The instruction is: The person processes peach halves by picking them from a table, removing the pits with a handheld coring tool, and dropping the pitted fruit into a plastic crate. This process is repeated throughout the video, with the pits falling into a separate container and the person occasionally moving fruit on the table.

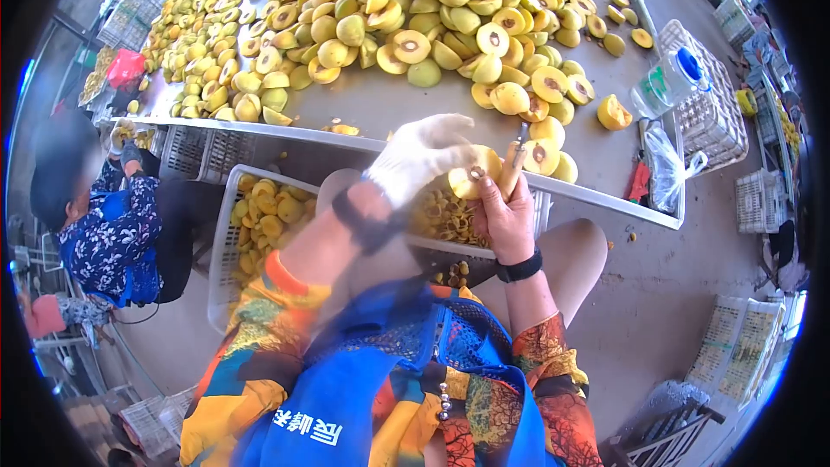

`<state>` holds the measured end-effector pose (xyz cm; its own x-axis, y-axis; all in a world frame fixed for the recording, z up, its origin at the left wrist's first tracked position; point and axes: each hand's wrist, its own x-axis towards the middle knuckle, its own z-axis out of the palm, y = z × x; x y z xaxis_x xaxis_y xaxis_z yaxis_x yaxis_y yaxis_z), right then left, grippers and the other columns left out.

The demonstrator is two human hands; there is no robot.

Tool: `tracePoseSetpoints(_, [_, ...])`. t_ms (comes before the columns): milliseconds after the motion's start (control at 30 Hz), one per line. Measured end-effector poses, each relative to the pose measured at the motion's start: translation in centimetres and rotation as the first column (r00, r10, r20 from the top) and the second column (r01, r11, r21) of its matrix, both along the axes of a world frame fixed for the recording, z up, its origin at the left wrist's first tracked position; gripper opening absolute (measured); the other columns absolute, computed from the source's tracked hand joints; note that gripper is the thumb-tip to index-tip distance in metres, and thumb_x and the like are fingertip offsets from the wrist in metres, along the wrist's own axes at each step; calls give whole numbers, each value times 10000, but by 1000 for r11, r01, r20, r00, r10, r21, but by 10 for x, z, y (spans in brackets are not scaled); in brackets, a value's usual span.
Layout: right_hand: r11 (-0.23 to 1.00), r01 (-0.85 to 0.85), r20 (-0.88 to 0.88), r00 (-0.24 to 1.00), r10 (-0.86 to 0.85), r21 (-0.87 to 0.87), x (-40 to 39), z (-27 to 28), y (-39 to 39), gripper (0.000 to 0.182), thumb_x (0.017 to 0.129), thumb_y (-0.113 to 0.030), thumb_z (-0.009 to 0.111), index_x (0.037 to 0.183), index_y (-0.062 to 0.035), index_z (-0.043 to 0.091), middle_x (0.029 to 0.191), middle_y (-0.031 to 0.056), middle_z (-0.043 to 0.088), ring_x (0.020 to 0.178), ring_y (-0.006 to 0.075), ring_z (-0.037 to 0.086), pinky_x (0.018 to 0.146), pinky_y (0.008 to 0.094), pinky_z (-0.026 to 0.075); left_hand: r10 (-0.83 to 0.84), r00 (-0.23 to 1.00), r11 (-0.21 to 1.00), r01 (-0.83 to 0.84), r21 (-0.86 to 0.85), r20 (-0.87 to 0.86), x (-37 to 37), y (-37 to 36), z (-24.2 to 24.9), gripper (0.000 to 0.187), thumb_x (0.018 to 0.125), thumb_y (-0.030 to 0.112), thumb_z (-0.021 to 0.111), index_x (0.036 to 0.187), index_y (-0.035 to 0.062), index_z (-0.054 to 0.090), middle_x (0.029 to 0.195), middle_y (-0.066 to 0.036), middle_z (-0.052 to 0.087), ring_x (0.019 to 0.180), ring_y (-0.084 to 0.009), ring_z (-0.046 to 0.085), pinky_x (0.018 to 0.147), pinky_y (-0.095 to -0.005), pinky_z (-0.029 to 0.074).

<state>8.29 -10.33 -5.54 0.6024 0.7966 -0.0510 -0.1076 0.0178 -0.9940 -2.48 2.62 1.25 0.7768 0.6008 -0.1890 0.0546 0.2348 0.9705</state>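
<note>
My left hand (421, 156), in a white glove, is slightly blurred, its fingers stretched toward a halved yellow peach (468, 180) with a brown centre. My bare right hand (508, 218) is closed, its thumb up against this peach half. From the same hand rises a slim tool with a metal tip (520, 140); its lower part is hidden by the fingers and yellow fruit. Just beyond, on the metal table (380, 99), lies a large heap of halved peaches (424, 73), many showing stones or brown hollows.
Below the table edge, one crate (226, 246) holds peach pieces, and another holds small yellow scraps (445, 216). To the right are a clear jug with blue lid (670, 86), a plastic bag (673, 164) and a white crate (713, 112). A co-worker (108, 216) sits at left.
</note>
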Motion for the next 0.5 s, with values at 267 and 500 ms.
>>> tracePoseSetpoints(267, [957,40,272,961,41,-287,-44,-19,13,247,882,-251,562,992,-41,491,635,90,585,396,139,507,384,273,410,526,848,769,-443,-461,63,-5,-28,-34,484,928,422,440,1134,-3,540,1045,-74,588,963,-152,542,870,-277,437])
tracePoseSetpoints(500, [890,-68,458,838,296,-451,-47,41,-9,260,827,-199,597,988,-17,508,712,239,599,713,413,603,606,423,472,470,883,806,-426,-411,4,-11,-23,-30,540,918,491,409,1060,-4,570,956,-74,595,840,-142,576,769,-265,487])
